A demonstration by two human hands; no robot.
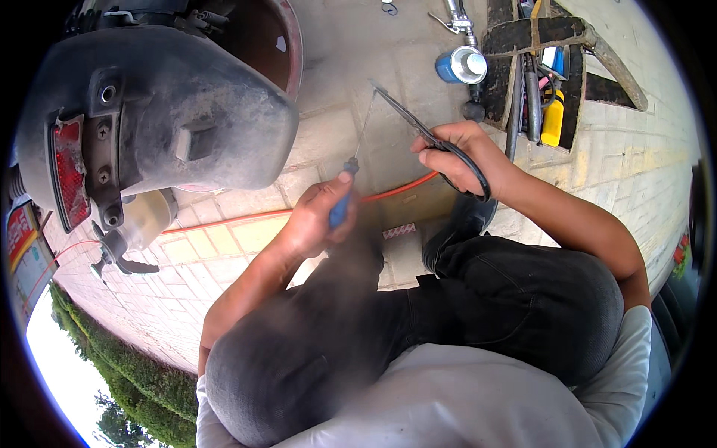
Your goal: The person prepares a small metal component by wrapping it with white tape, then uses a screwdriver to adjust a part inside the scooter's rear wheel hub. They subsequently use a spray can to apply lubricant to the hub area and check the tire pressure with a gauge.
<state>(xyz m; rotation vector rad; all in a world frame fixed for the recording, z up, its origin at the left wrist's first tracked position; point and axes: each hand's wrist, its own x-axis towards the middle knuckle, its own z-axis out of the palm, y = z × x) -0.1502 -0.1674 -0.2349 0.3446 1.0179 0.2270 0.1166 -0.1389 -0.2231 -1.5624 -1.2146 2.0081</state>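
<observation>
My left hand (317, 213) is closed around the blue handle of a thin-shafted tool (340, 209), awl-like in shape. Its slim metal shaft points up and slightly to the right. In my right hand (467, 157) is a pair of scissors (407, 116) with black handle loops, my fingers in and around them. The blades slant up to the left, and their tips come close to the end of the thin shaft. Whether the tips touch it, or hold something small there, I cannot tell.
A motor scooter's rear fender (224, 112) with a red reflector (69, 172) fills the left. An orange hose (246, 216) crosses the paving. A spray bottle (142, 224) is below the fender. At the right stand a blue can (452, 66) and a tool tray with a yellow bottle (553, 119).
</observation>
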